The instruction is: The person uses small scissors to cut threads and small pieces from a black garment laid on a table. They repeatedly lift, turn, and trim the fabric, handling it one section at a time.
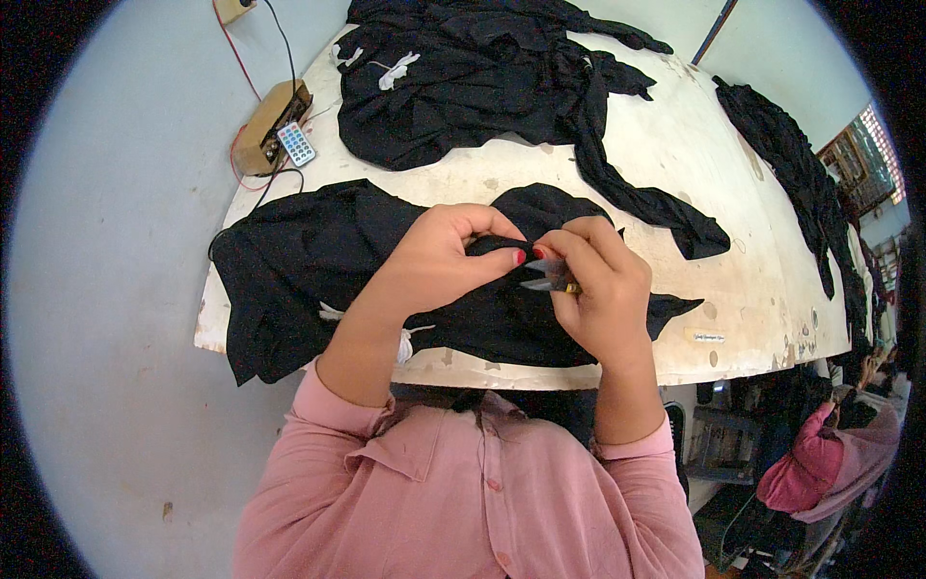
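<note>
A black garment [338, 241] lies spread across the near part of the white table, with white cord [405, 343] showing near its lower edge. My left hand [444, 251] pinches a fold of it between thumb and fingertips near the middle of the view. Just beside it, my right hand [603, 280] holds small metal snips [545, 275] with a yellow part on the handle, blades pointing left, while its forefinger and thumb meet at the fold. Whether the blades touch the cloth is hard to tell.
More black garments [463, 96] lie at the back of the table [675, 289] and along its right side [772, 154]. A wired cardboard-coloured box [270, 116] and a remote [296, 143] sit at the back left, beside a pale wall. Another person [810, 454] in pink is at lower right.
</note>
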A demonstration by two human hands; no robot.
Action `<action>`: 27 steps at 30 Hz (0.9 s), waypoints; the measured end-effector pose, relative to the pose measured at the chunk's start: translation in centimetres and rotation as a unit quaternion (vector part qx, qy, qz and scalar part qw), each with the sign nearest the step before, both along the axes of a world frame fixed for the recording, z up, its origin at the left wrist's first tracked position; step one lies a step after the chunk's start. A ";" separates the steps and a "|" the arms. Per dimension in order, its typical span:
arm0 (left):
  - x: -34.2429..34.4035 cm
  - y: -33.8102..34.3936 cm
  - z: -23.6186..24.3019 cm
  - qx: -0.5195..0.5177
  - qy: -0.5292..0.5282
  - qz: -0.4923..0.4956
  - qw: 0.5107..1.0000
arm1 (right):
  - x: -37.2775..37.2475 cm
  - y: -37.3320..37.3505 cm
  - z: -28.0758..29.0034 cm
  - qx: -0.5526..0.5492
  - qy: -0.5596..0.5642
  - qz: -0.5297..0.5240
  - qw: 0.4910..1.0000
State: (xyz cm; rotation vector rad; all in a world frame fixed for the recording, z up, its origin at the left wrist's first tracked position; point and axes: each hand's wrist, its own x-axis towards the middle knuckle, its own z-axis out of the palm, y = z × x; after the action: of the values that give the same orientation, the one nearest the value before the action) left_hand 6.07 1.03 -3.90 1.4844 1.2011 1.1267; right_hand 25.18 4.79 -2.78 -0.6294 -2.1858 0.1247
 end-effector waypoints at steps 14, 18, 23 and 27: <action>0.0 0.2 0.0 0.081 0.094 0.018 0.992 | 0.0 0.7 -2.7 -0.301 0.095 0.204 0.927; -1.7 -0.2 -0.1 0.059 0.060 0.060 0.995 | 1.9 2.3 -2.7 -0.136 -0.073 -0.094 0.984; -1.3 -0.4 0.9 0.044 0.012 -0.031 0.998 | 2.8 4.1 -3.1 -0.244 0.075 -0.012 0.967; -1.6 -0.2 1.0 0.099 0.028 -0.040 0.994 | 0.6 2.9 -0.5 -0.409 0.003 0.193 0.892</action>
State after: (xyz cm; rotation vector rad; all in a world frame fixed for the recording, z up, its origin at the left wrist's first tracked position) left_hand 4.45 0.78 -2.92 1.7087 1.0818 1.1842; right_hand 25.75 7.69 -3.25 -0.6124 -2.1744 1.3044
